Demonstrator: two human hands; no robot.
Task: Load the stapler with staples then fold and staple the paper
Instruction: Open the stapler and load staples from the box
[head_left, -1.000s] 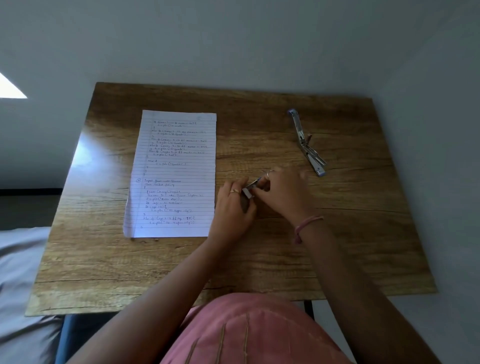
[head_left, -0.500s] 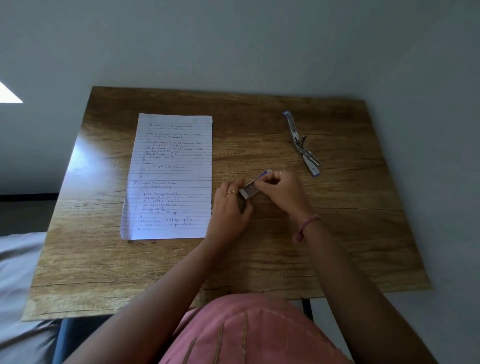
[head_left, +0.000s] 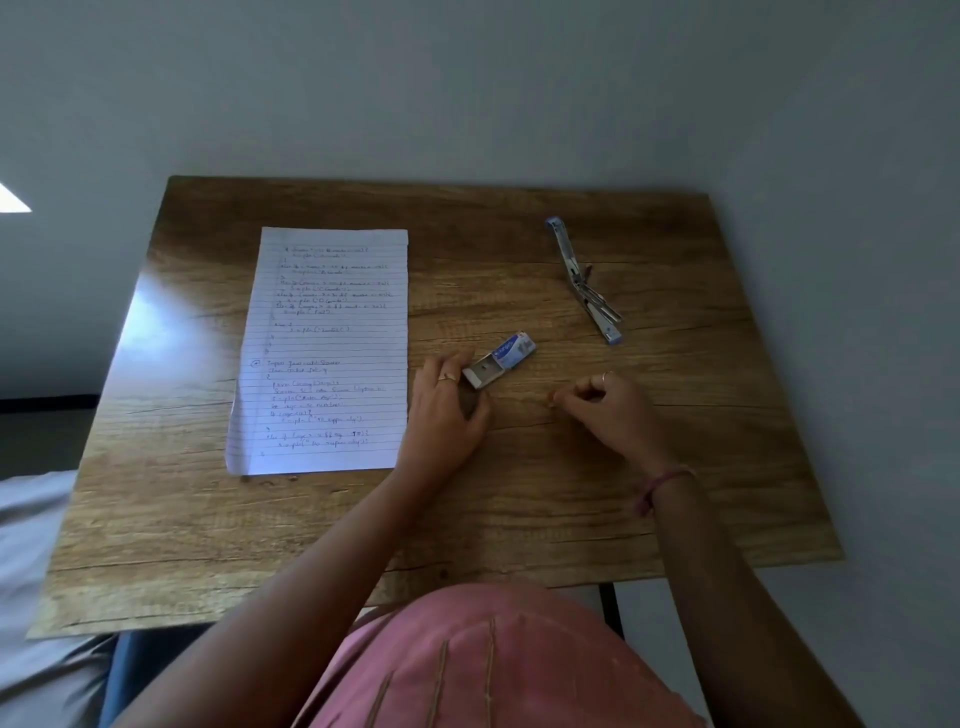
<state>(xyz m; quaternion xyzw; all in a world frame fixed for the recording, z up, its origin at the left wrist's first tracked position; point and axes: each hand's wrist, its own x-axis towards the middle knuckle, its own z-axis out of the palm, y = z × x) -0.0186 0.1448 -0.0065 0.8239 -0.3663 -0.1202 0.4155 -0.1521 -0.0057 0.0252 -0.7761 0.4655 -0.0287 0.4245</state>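
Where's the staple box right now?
The staple box lies slid open on the table mid-frame, at the left hand's fingertips, between the paper and the opened stapler.

One bench (head_left: 519, 493) carries one sheet of lined paper (head_left: 322, 353), one stapler (head_left: 584, 283) swung open, and one small box of staples (head_left: 498, 359) with its tray slid partly out. Two hands are over it, the left hand (head_left: 447, 410) and the right hand (head_left: 615, 410). Each hand wears one ring, and the right wrist has one pink band (head_left: 665, 486).
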